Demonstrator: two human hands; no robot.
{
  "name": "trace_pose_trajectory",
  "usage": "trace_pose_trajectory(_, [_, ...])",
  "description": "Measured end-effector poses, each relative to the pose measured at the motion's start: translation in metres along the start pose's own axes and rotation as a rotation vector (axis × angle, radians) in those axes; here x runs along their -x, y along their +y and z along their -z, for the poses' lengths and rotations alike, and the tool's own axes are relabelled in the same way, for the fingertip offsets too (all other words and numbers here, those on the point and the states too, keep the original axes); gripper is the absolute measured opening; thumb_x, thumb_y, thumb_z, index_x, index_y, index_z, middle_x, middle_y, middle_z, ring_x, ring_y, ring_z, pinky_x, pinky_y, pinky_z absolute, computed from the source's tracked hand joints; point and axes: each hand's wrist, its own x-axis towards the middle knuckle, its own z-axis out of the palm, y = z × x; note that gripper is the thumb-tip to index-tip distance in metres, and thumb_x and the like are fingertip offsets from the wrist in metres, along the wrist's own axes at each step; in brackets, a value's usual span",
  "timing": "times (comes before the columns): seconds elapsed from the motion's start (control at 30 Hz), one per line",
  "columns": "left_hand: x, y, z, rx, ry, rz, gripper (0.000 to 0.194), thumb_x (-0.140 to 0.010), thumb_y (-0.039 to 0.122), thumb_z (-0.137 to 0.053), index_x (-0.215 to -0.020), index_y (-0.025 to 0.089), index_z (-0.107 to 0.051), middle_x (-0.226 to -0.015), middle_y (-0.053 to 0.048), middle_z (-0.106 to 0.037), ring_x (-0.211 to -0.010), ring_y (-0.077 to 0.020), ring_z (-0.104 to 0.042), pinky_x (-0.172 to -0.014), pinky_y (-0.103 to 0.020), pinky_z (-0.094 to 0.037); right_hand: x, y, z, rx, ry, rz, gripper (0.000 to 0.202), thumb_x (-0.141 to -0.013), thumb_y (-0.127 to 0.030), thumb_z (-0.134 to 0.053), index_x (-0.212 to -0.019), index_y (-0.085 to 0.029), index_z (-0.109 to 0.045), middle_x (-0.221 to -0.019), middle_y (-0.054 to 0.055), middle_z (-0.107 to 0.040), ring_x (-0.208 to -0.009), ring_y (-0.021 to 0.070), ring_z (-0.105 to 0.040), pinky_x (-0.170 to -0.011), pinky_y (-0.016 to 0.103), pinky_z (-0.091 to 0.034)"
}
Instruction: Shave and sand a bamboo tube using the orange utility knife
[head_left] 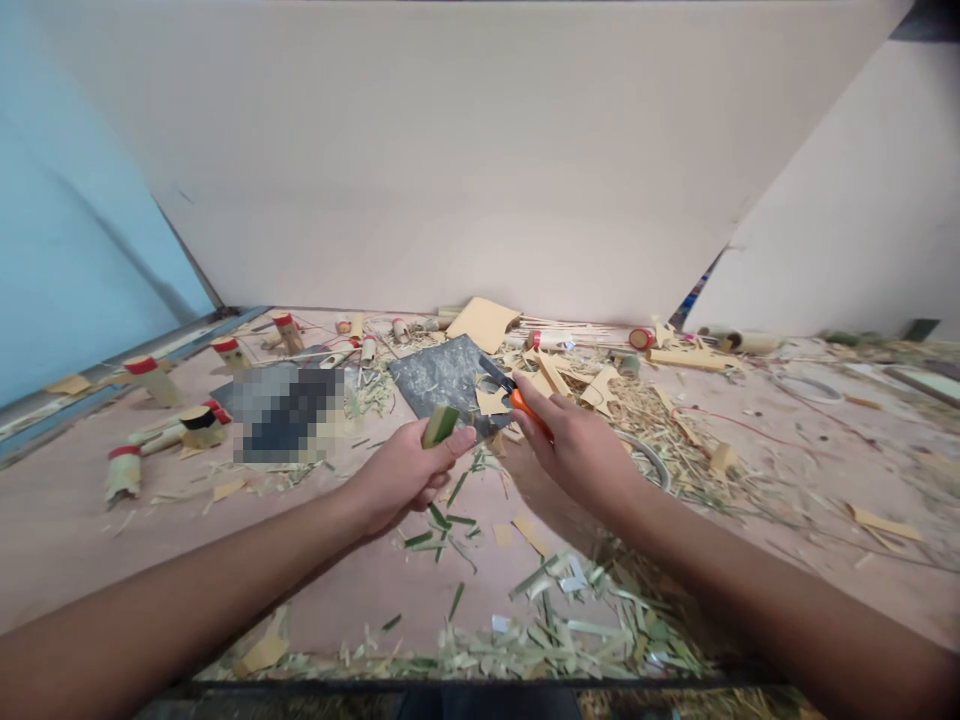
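My left hand (409,472) is closed around a short piece of green bamboo (440,427), its upper end sticking out above the fingers and the thumb stretched along its side. To the right, my right hand (581,435) grips a utility knife (529,408) with an orange handle. The dark blade end (495,373) points up and left, apart from the bamboo. Green bamboo shavings (442,530) lie on the table (360,610) below my hands. Just beyond them is a dark grey sheet (442,375) with a speckled surface.
Several bamboo pieces with red ends (154,380) stand or lie at the left. Yellow card scraps (484,322) and thin sticks (577,328) lie along the back by a pale wall (480,150). Shavings (592,620) pile along the near edge. A pale ring (649,460) lies beside my right wrist.
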Motion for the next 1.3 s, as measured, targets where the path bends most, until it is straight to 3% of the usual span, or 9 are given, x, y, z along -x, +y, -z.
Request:
trace_pose_trajectory(0.13, [-0.001, 0.005, 0.007, 0.079, -0.116, 0.032, 0.049, -0.086, 0.051, -0.080, -0.085, 0.023, -0.040, -0.061, 0.012, -0.033, -0.046, -0.0040, -0.021, -0.041, -0.018, -0.016, -0.003, 0.007, -0.001, -0.128, 0.031, 0.131, 0.052, -0.110, -0.043, -0.041, -0.157, -0.023, -0.046, -0.094, 0.008, -0.070, -0.077, 0.0217, -0.067, -0.069, 0.030, -0.046])
trace_pose_trajectory(0.3, [0.002, 0.006, 0.011, 0.070, -0.180, 0.066, 0.045, -0.084, 0.050, -0.082, -0.091, 0.020, -0.048, -0.058, 0.011, -0.042, -0.047, -0.0042, -0.029, -0.045, -0.017, -0.023, 0.003, 0.005, -0.007, -0.208, -0.097, 0.331, 0.051, -0.110, -0.044, -0.044, -0.157, -0.025, -0.047, -0.096, 0.007, -0.068, -0.079, 0.0197, -0.065, -0.071, 0.029, -0.047])
trace_pose_trajectory(0.43, [0.002, 0.004, 0.012, 0.028, -0.190, 0.069, 0.047, -0.088, 0.057, -0.075, -0.081, 0.018, -0.050, -0.056, 0.007, -0.047, -0.046, -0.0047, -0.031, -0.045, -0.018, -0.023, 0.006, 0.005, -0.010, -0.245, -0.165, 0.369, 0.052, -0.110, -0.045, -0.041, -0.158, -0.026, -0.045, -0.096, 0.007, -0.067, -0.081, 0.0199, -0.066, -0.071, 0.029, -0.048])
trace_pose_trajectory(0.6, [0.002, 0.003, 0.013, 0.039, -0.199, 0.054, 0.050, -0.084, 0.061, -0.078, -0.080, 0.018, -0.051, -0.053, 0.009, -0.041, -0.046, -0.0051, -0.026, -0.045, -0.019, -0.021, 0.009, 0.003, -0.007, -0.272, -0.221, 0.386, 0.051, -0.110, -0.046, -0.041, -0.158, -0.029, -0.045, -0.099, 0.008, -0.068, -0.082, 0.0197, -0.067, -0.069, 0.027, -0.046])
trace_pose_trajectory(0.7, [0.003, 0.003, 0.013, 0.073, -0.202, 0.027, 0.048, -0.079, 0.053, -0.086, -0.083, 0.018, -0.052, -0.054, 0.011, -0.038, -0.049, -0.0053, -0.025, -0.047, -0.018, -0.023, 0.011, 0.001, -0.007, -0.283, -0.256, 0.439, 0.053, -0.109, -0.045, -0.042, -0.159, -0.027, -0.044, -0.099, 0.009, -0.069, -0.080, 0.0199, -0.067, -0.068, 0.028, -0.046])
trace_pose_trajectory(0.8, [0.005, 0.002, 0.012, 0.149, -0.204, 0.018, 0.046, -0.075, 0.037, -0.092, -0.093, 0.019, -0.055, -0.065, 0.008, -0.052, -0.054, -0.0059, -0.040, -0.052, -0.018, -0.032, 0.011, 0.000, -0.008, -0.318, -0.268, 0.502, 0.056, -0.110, -0.044, -0.042, -0.161, -0.022, -0.041, -0.102, 0.011, -0.071, -0.085, 0.0212, -0.068, -0.072, 0.029, -0.048])
trace_pose_trajectory(0.97, [0.006, 0.000, 0.012, 0.196, -0.231, 0.033, 0.046, -0.075, 0.030, -0.092, -0.099, 0.020, -0.054, -0.078, 0.005, -0.064, -0.066, -0.0099, -0.057, -0.063, -0.021, -0.044, 0.012, 0.000, -0.008, -0.327, -0.282, 0.522, 0.057, -0.110, -0.045, -0.040, -0.161, -0.021, -0.040, -0.103, 0.012, -0.071, -0.085, 0.0212, -0.068, -0.074, 0.030, -0.049])
trace_pose_trajectory(1.17, [0.007, 0.000, 0.010, 0.140, -0.128, 0.021, 0.047, -0.073, 0.033, -0.093, -0.094, 0.020, -0.054, -0.075, 0.005, -0.061, -0.070, -0.0116, -0.059, -0.068, -0.023, -0.045, 0.018, -0.008, -0.006, -0.198, -0.253, 0.451, 0.055, -0.110, -0.044, -0.043, -0.161, -0.025, -0.040, -0.099, 0.009, -0.069, -0.076, 0.0184, -0.067, -0.065, 0.026, -0.046])
trace_pose_trajectory(1.3, [0.006, 0.000, 0.010, 0.177, -0.145, 0.023, 0.046, -0.072, 0.031, -0.093, -0.097, 0.019, -0.056, -0.083, 0.002, -0.065, -0.076, -0.0150, -0.064, -0.075, -0.028, -0.049, 0.021, -0.016, -0.002, -0.047, -0.232, 0.429, 0.054, -0.109, -0.039, -0.047, -0.162, -0.028, -0.039, -0.097, 0.006, -0.068, -0.068, 0.0160, -0.064, -0.060, 0.025, -0.040])
